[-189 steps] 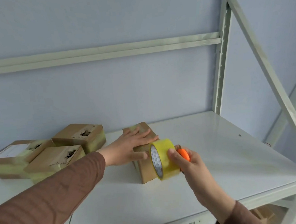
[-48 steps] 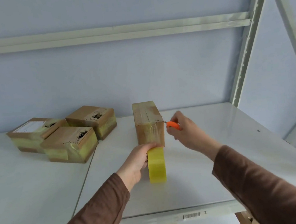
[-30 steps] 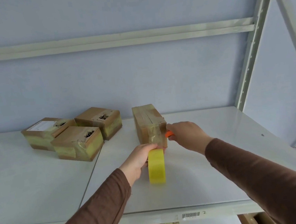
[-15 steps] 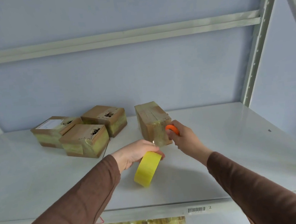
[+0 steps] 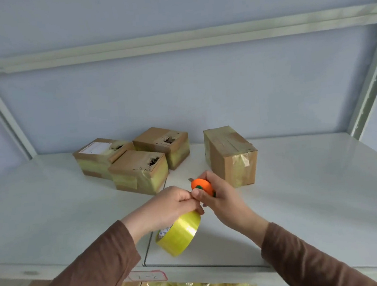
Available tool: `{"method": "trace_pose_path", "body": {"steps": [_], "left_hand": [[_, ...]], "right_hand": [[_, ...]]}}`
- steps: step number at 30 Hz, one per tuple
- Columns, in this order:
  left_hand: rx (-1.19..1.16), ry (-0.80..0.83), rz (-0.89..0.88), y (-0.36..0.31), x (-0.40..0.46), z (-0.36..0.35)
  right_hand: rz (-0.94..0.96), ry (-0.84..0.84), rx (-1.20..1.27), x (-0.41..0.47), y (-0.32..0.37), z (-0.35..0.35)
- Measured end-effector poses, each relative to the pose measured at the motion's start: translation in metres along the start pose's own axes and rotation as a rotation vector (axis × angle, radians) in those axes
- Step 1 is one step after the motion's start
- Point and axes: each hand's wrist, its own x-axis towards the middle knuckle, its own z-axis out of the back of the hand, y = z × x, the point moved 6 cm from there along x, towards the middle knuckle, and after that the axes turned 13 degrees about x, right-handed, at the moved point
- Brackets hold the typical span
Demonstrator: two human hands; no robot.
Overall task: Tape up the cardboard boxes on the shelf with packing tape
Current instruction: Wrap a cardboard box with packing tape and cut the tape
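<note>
Three-box cluster: at the back left of the shelf [image 5: 51, 213] sit three small cardboard boxes, touching one another: the labelled box [image 5: 97, 158], the front box [image 5: 139, 173] and the rear box [image 5: 162, 145]. All three show yellowish tape bands round their sides, so I judge them wrapped, though the front and rear ones have torn dark holes in their tops.

Left hand: the left hand [image 5: 166, 207] has its grip curled round the top of the yellow tape roll [image 5: 180, 233], holding it tilted just above the shelf's front part.

Right hand: the right hand [image 5: 218, 197] is wrapped round a small orange cutter [image 5: 202, 186], its fingertips touching the left hand's; a short grey blade tip pokes out toward the boxes.

Upright box: the upright box [image 5: 230, 155] stands alone, right of the cluster and just behind the hands. Tape lies along its top and down the near face, with a wrinkled patch there.

Progress: every box in sight carries tape, and the roll is free of the upright box. I reckon the sealing is at or near its end; what may remain is smoothing that wrinkle.

Hard to tell: the boxes' far sides and undersides are hidden. Where the tape's loose end sits under the fingers I cannot make out. Below the shelf, something yellowish shows, cut off by the frame.
</note>
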Motion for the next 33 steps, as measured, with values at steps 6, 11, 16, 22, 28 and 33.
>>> {"method": "trace_pose_path", "body": {"steps": [6, 11, 16, 22, 28, 33], "left_hand": [[0.620, -0.104, -0.022, 0.047, -0.010, 0.039], [0.701, -0.048, -0.029, 0.086, -0.005, 0.045], [0.547, -0.137, -0.018, 0.093, -0.001, 0.029], [0.410, -0.341, -0.097, 0.066, 0.010, 0.025], [0.114, -0.407, -0.176, 0.005, 0.057, 0.009], [-0.115, -0.380, -0.116, -0.030, 0.104, -0.010]], "right_hand": [[-0.057, -0.205, 0.196, 0.015, -0.032, -0.050], [-0.342, -0.274, 0.237, 0.029, -0.074, -0.071], [-0.318, -0.273, -0.437, 0.037, -0.074, -0.054], [0.115, -0.338, -0.762, 0.019, -0.026, -0.028], [0.333, -0.715, -0.613, -0.005, 0.027, 0.080], [-0.049, -0.560, -0.210, 0.012, 0.004, 0.129]]}}
